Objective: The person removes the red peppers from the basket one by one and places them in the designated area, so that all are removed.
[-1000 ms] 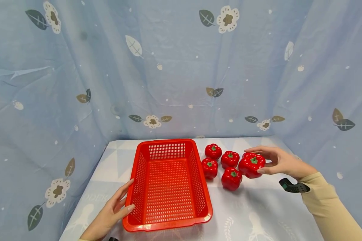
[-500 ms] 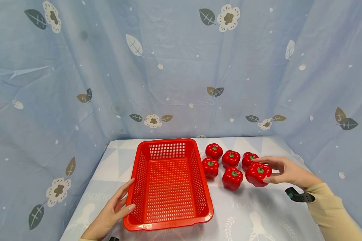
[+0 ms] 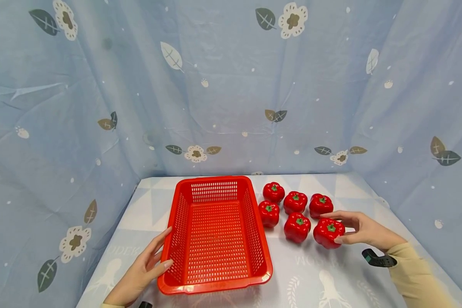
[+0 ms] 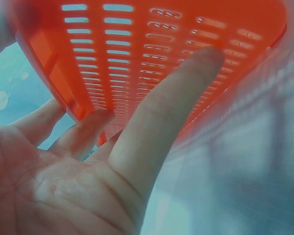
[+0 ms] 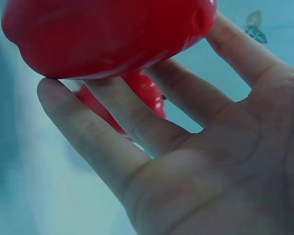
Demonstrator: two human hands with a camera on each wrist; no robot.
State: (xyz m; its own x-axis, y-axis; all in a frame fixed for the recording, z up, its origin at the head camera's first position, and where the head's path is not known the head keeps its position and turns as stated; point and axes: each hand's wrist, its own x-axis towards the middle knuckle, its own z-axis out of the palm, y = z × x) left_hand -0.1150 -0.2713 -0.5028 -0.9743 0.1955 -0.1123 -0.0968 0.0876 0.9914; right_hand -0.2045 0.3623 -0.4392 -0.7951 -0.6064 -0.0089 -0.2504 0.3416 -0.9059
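My right hand (image 3: 369,232) pinches a red bell pepper (image 3: 327,233) with a green stem, thumb on the near side and fingers on the far side. In the right wrist view the pepper (image 5: 108,36) lies against the fingertips. My left hand (image 3: 137,272) rests against the left outer wall of a red slotted plastic basket (image 3: 214,287). The left wrist view shows the thumb and fingers fairly straight against the slotted wall (image 4: 118,41). Inside the basket only its bare floor shows. Several more red bell peppers stand right of it, one pepper (image 3: 297,228) just left of the held one.
The pale patterned table (image 3: 292,273) reaches back to a blue floral curtain (image 3: 231,85), which also hangs at both sides. A back-row pepper (image 3: 321,205) stands behind my right fingers. Another pepper (image 3: 269,214) is close to the basket's right wall.
My right hand has carried its pepper toward me and down, away from the back-row pepper that it partly or wholly hid before. The left hand and basket stay put.
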